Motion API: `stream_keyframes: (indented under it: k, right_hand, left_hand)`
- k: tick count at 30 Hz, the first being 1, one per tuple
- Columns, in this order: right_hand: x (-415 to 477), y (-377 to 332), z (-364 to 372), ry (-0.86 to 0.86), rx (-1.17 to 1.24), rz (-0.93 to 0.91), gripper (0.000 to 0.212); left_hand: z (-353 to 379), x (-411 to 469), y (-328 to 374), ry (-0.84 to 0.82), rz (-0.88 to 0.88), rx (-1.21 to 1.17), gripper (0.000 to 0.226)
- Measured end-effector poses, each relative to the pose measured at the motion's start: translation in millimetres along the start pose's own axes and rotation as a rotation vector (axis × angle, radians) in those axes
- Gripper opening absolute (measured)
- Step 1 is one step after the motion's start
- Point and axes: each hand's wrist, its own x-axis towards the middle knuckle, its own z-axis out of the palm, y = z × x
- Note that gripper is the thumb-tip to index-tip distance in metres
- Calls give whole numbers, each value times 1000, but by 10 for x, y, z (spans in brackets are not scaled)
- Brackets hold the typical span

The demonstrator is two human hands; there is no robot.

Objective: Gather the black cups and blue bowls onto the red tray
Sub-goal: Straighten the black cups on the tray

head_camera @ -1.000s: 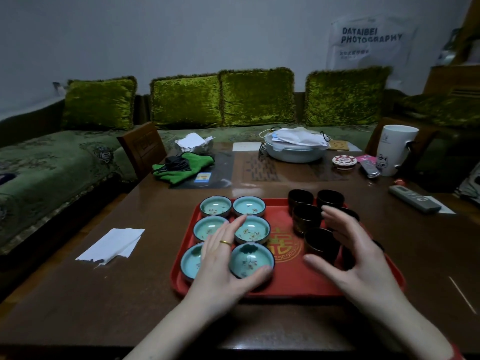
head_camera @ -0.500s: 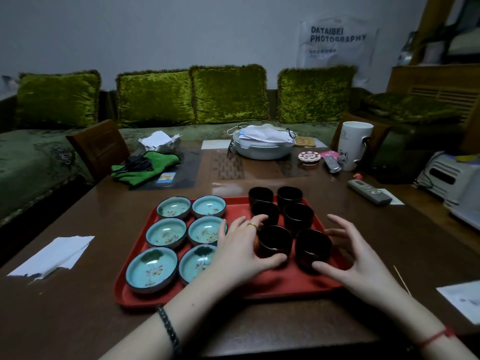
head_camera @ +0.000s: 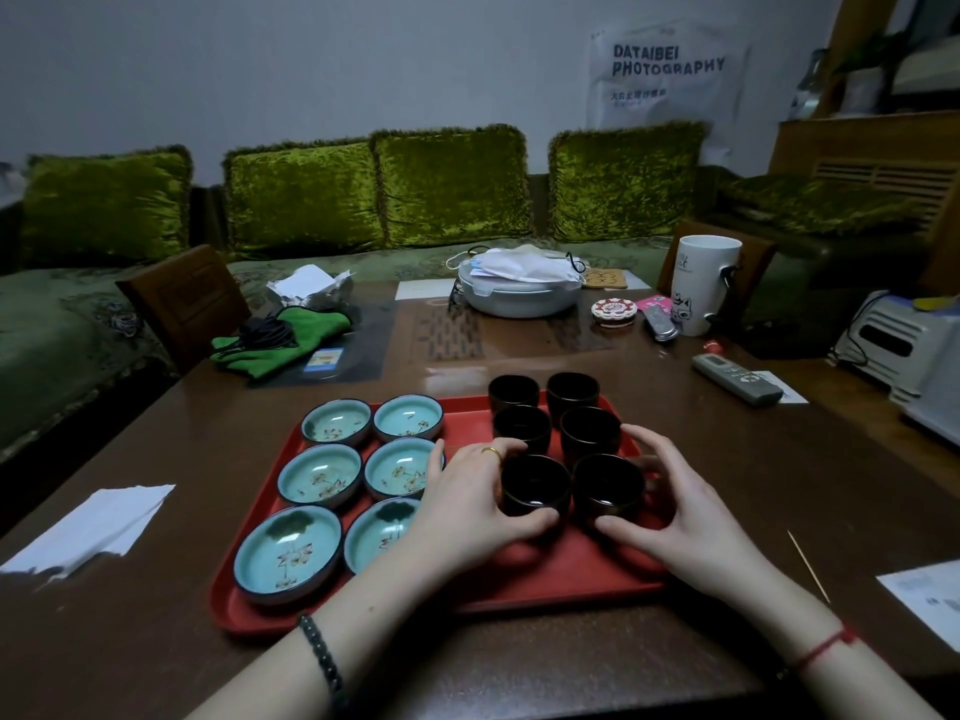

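A red tray lies on the brown table in front of me. Several blue bowls sit in two columns on its left half. Several black cups stand in two columns on its right half. My left hand wraps the left side of the nearest left cup, thumb in front of it. My right hand cups the nearest right cup from the right, thumb at its base. Both hands touch the cups, which stand on the tray.
A folded white paper lies left of the tray. A toothpick and a paper sheet lie to the right. Farther back are a grey remote, a white mug, a lidded white dish and a green cloth.
My left hand moved from the blue bowls across to the black cups. Both hands closed in around the two nearest cups. The view shifted, so the tray sits further left.
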Motion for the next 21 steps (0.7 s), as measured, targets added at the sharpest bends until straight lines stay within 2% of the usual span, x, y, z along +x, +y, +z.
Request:
stream_keyframes:
  k: [5,9,14,17,21]
  right_hand:
    - [44,14,17,7,-4,-9,87]
    - [55,3,-22,-58,4,-11,86]
    - [231,19,-188,44,135,4,61]
    - [398,101,-265,5,103,26,61]
    - [625,156,-296,-80,120,49,63]
  left_hand:
    - [-4,13,-6,-2,2,4,69]
    - [-10,23,-27,-20,4,-70,69]
    - [-136,206,-95,70,2,-232,61]
    - [-163,368,-180,19,-8,-195,59]
    - [-159,544,-266,-98,-24,-185,67]
